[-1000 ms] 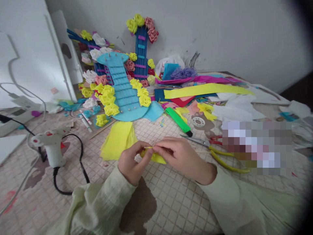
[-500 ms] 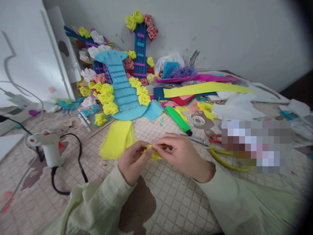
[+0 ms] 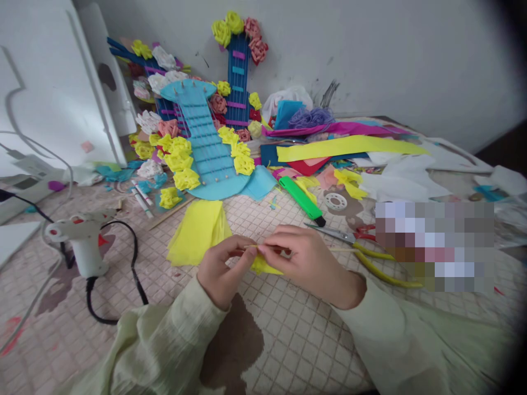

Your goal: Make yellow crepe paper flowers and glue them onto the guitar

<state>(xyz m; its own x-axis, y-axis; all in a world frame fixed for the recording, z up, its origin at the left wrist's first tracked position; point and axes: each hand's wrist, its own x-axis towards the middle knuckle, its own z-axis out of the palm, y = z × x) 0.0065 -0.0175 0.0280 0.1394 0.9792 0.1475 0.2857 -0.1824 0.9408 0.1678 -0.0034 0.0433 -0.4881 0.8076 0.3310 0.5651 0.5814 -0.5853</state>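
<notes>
Two hands, one small piece of yellow crepe paper (image 3: 267, 267), and it's all in the fingertips! The left hand (image 3: 224, 271) pinches the paper from its side, thumb uppermost; the right hand (image 3: 302, 260) answers with a pinch of its own, the two almost thumb to thumb. The paper sits between them over the table (image 3: 296, 340), a loose flap showing below the fingers. A thin stick (image 3: 343, 250) pokes out past the right hand; whether the fingers grip it, I cannot tell.

Handling, then: that paper looks feather-light, soft and limp, not slippery, but easy to crush or tear, so a gentle pinch near the gathered edge seems the right hold, with the flap left free.

And the edges? The left knuckles are right by the stack of yellow sheets (image 3: 195, 233), probably quick to slide if brushed. Scissors (image 3: 329, 233) lie just beyond the right hand, blades pointing left, with the green utility knife (image 3: 302, 198) farther back. Over on the left, the hot-glue gun (image 3: 84, 247) and its black cable (image 3: 135, 263) limit any wide swing. Best room: toward the body, between the sleeves (image 3: 177, 329).
</notes>
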